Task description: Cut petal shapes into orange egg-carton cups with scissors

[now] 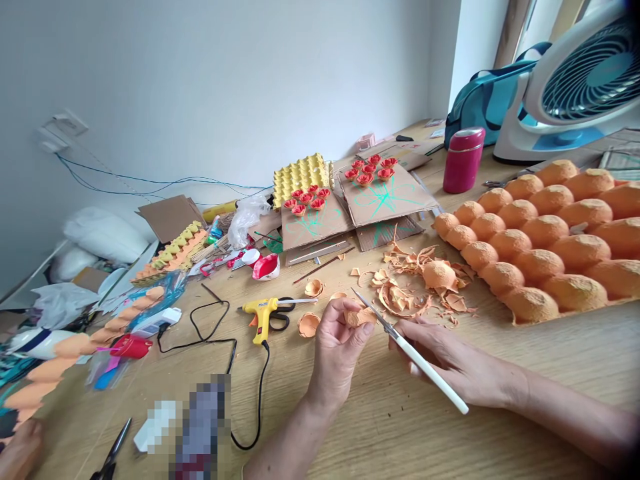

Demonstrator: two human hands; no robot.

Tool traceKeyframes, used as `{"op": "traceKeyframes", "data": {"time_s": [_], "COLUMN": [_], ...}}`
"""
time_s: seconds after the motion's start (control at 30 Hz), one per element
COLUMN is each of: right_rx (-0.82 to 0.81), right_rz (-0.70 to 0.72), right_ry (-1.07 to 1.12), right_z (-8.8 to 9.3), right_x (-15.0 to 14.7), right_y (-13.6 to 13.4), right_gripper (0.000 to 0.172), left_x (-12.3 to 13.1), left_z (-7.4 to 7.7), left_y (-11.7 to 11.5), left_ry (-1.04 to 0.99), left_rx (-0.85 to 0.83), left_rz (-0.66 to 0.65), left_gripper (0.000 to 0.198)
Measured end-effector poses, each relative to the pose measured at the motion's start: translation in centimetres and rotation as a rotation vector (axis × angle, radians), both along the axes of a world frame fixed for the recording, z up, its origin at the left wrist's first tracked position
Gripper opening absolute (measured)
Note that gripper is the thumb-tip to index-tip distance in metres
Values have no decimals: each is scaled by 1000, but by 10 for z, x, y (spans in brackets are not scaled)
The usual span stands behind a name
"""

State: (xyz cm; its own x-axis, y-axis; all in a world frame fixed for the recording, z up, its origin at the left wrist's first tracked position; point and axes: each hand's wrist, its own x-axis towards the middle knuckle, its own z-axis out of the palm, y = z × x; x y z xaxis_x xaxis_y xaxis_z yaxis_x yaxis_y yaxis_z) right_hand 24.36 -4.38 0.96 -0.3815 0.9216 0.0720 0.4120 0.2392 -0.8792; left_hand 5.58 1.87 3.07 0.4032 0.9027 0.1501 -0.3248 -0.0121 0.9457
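Observation:
My left hand (343,343) pinches a small cup cut from orange egg carton (361,317). In my right hand (443,357) is a pair of scissors with white handles (433,377), its blades against the cup's edge. Shreds and offcuts of orange carton (400,300) lie in a pile just beyond my hands. Left of my left hand sit cut carton cups (309,325) and a yellow hot glue gun (263,317). A large orange egg tray (543,233) lies bottom-up on the right.
Red carton flowers (365,172) stand on cardboard sheets (390,200) at the back. A pink flask (463,160) and a fan (570,93) are far right. Another person's hand (23,447) is at lower left, near black scissors (113,453). The glue gun's cord (265,380) crosses the table.

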Motion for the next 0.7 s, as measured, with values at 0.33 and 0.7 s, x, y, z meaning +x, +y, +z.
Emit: {"op": "traceKeyframes", "data": {"time_s": [0.33, 0.7], "right_rx": [64, 89], "right_rz": [12, -24], "right_ry": [41, 18], "right_z": [-1, 7], "right_x": [0, 0], "right_y": [0, -2], "right_gripper": [34, 32], "left_x": [0, 1], "left_z": [-1, 8], "left_y": [-4, -6], "left_ry": [34, -28], "left_rx": [-6, -72], "left_rz": [-11, -38], "left_gripper": [22, 22]}}
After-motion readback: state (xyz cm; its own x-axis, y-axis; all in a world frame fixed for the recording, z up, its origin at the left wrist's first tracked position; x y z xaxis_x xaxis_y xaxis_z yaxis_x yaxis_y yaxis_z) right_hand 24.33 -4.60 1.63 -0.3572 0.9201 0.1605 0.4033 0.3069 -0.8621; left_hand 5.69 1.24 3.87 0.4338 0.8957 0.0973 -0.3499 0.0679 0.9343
